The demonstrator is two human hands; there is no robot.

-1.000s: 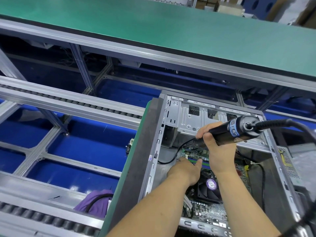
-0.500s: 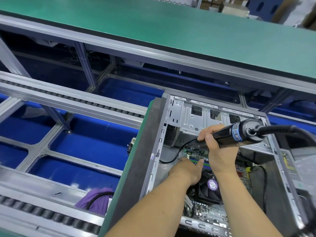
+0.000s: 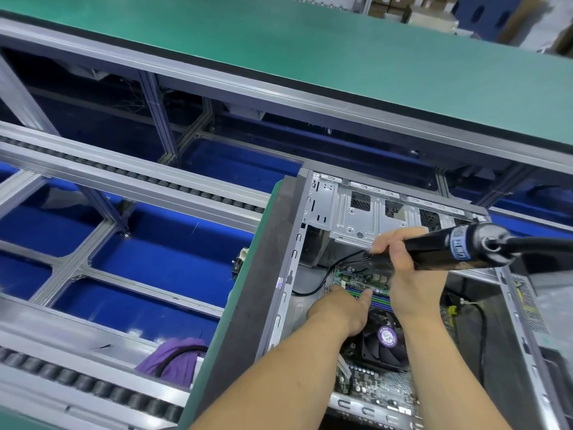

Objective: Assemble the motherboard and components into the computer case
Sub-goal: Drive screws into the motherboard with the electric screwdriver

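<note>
An open grey computer case (image 3: 341, 209) lies on its side at lower right. Inside it sits the green motherboard (image 3: 372, 389) with a black CPU fan (image 3: 384, 339) bearing a purple label. My right hand (image 3: 409, 274) is closed around a black electric screwdriver (image 3: 459, 248), whose tip points down-left at the board's upper-left corner. My left hand (image 3: 341, 308) rests flat on the board beside the memory slots (image 3: 376, 294), fingers spread by the tip. The bit itself is hidden behind my fingers.
The case rests on a green-edged pallet (image 3: 235, 321) on a roller conveyor (image 3: 124, 178) with blue panels below. A green workbench (image 3: 310, 57) runs across the back. A purple cloth (image 3: 176, 361) lies at lower left. The screwdriver's black cable (image 3: 545, 243) leads off right.
The view has shifted slightly. Both hands stay at the board's upper-left corner; the screwdriver has tipped a little lower and my left fingers have edged toward its tip.
</note>
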